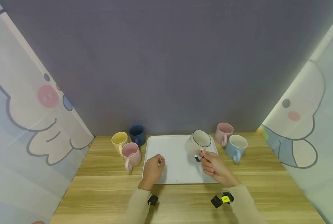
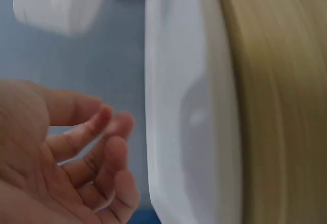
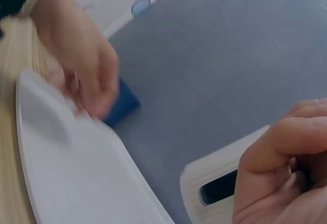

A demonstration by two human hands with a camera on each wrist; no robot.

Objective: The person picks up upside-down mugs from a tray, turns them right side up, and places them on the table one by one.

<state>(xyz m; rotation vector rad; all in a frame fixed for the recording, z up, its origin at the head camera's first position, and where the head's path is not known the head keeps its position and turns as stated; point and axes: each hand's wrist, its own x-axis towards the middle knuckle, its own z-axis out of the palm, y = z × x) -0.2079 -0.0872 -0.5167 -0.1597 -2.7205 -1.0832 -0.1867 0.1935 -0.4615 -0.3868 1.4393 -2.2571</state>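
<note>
My right hand [image 1: 216, 168] pinches the handle of a white mug [image 1: 194, 145] with a dark rim and dark marks on the handle. The mug hangs tilted over the right part of a white tray [image 1: 177, 171]. In the right wrist view, the curled fingers cover part of the mug [image 3: 191, 183]. My left hand [image 1: 153, 170] hovers over the tray's left part, its fingers loosely bent and nothing between them. The left wrist view shows that hand [image 2: 76, 157] beside the tray's edge, apart from the mug [image 2: 61, 4].
Left of the tray stand a yellow mug [image 1: 116, 143], a dark blue mug [image 1: 138, 137] and a pink mug [image 1: 134, 158]. On its right are another pink mug [image 1: 219, 135] and a light blue mug [image 1: 232, 149]. A grey wall [image 1: 166, 68] rises behind the wooden table [image 1: 177, 202].
</note>
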